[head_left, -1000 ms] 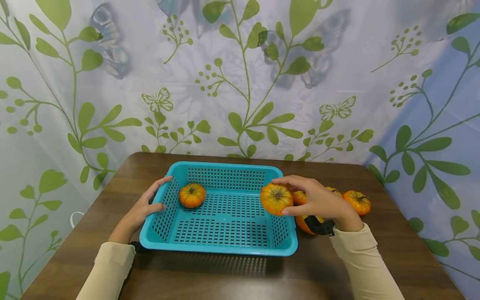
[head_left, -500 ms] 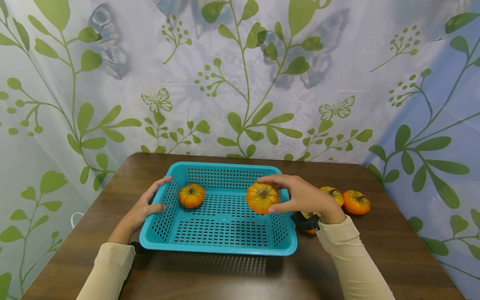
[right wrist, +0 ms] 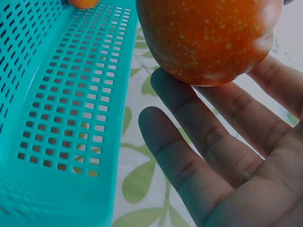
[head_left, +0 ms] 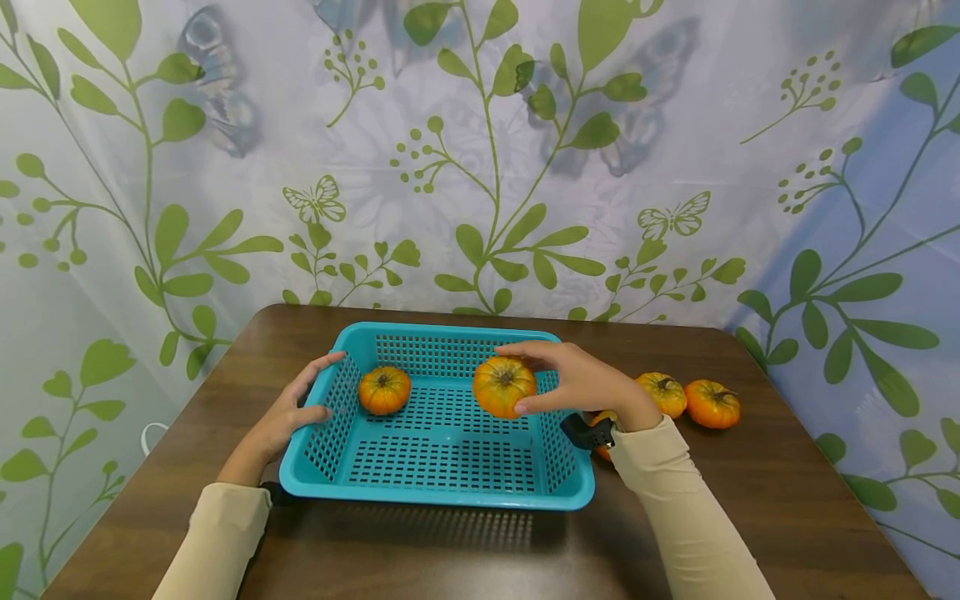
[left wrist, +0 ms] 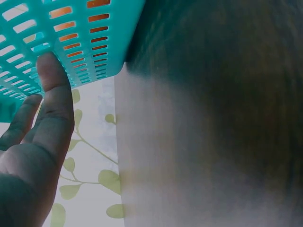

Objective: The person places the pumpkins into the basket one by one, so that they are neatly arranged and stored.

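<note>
Head view, with details from both wrist views: one patterned backdrop (head_left: 480,150), printed with green leaves and butterflies, spans the rear; before it stands one brown wood-grain surface (head_left: 420,567). One turquoise basket (head_left: 435,498), rectangular, with perforated walls and floor, rests on the surface left of centre. Two cream sleeves (head_left: 675,508) show at the lower edge. Of the two bare hands, the left hand (head_left: 285,417) has its grip on the left rim of the basket, thumb laid over the edge; the left wrist view shows two digits at the slotted wall. The right hand (head_left: 573,379) has its grip closed about one held pumpkin (head_left: 504,387), orange-yellow, between thumb and fingers, above the right half of the basket; in the right wrist view, one finger stands just apart from the fruit's underside. One basket pumpkin (head_left: 384,391) lies inside, near the left wall. Two loose pumpkins (head_left: 713,404) sit side by side on the surface, right of the basket. One partly hidden pumpkin (head_left: 603,452) shows behind the right wrist; whether more lie there cannot be told. Two black wrist straps (head_left: 587,432), one per wrist, are the smallest items shown.
</note>
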Demonstrator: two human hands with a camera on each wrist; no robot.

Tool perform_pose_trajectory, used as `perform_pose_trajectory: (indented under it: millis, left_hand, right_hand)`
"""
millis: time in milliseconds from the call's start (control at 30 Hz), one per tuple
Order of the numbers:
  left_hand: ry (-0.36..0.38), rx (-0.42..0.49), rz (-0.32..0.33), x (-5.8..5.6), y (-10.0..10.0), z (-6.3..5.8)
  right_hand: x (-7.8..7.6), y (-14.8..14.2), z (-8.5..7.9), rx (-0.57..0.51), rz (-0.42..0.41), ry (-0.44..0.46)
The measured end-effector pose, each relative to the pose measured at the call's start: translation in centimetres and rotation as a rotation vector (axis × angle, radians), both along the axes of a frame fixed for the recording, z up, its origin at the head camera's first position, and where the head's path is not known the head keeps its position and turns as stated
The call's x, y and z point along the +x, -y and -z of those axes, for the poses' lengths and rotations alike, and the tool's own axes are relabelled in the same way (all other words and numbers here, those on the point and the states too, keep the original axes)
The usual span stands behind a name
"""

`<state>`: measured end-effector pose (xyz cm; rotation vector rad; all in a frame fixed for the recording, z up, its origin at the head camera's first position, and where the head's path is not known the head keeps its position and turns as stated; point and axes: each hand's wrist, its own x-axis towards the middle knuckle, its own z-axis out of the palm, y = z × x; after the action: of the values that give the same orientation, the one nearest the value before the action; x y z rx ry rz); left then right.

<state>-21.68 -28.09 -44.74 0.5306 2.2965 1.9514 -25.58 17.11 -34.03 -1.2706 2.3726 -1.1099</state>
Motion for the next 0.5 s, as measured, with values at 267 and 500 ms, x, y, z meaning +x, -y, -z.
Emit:
perform_pose_trajectory:
  millis: [267, 500]
  left_hand:
    - [-0.001, -0.002, -0.001, 0.0, 0.0, 0.0]
    - [-0.003, -0.009, -0.005, 0.0, 0.0, 0.0]
  right_hand:
    - [-0.9, 1.3, 0.1, -0.01, -0.015, 0.057]
    - [-1.7, 2.3, 0.5, 0.018, -0.002, 0.054]
